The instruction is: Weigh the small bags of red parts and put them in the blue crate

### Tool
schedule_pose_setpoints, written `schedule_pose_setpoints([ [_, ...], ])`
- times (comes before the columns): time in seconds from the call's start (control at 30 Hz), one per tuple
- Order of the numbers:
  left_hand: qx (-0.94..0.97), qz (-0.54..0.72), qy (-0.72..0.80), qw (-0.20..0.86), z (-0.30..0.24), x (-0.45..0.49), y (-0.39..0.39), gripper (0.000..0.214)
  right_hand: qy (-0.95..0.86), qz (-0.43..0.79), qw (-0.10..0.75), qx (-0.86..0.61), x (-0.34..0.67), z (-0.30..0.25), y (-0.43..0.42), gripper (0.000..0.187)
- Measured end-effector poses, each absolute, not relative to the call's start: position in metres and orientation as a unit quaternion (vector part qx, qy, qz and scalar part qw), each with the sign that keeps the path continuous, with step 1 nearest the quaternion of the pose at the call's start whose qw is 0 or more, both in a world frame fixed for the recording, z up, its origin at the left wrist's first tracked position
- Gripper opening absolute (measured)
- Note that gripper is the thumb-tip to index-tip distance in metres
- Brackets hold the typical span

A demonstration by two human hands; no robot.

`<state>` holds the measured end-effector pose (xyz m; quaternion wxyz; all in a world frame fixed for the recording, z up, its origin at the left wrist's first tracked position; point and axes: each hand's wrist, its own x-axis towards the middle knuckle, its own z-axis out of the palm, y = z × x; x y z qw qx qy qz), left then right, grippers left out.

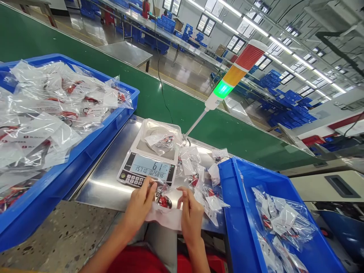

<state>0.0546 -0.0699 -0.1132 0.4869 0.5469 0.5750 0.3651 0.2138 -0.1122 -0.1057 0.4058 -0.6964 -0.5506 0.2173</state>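
Bag: clear plastic bag (164, 201) with red contents, just before digital scale (148, 170).
Left hand (138, 207): fingers curled, pinching bag's left side.
Right hand (191, 215): partly closed, pinching its right side.
Scale pan (142, 138): second bag (160, 142) lying on it.
Crates: blue crate (227, 189) at right, holding more bags.

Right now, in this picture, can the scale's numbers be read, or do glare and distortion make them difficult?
In the head view, the scale's display is readable, showing 61 on its large line, with no strong glare. The steel bench carries a bright white reflection, the plastic bags shine, and the wide lens bends the green conveyor belt.
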Motion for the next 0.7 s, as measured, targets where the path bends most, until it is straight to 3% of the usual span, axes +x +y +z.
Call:
schedule_pose_setpoints([
  [0.23,0.491,0.446,0.606,0.44,-0.112,0.066,-0.084,0.037,-0.5,0.21,0.438,-0.717,0.215,-0.107,-0.112,0.058],
  [0.47,0.548,0.484,0.593,0.337,-0.118,0.06,-0.075,0.035,-0.407,0.407,0.503,-0.645,0.228,-0.107,-0.116,0.04],
  [0.63,0.652,0.529,0.515,0.17,-0.091,0.044,-0.028,0.027,-0.338,0.291,0.567,-0.692,0.273,-0.095,-0.126,0.039],
  [0.7,0.708,0.501,0.468,0.171,-0.076,0.043,0.003,0.034,-0.339,0.248,0.57,-0.706,0.29,-0.083,-0.125,0.04],
])
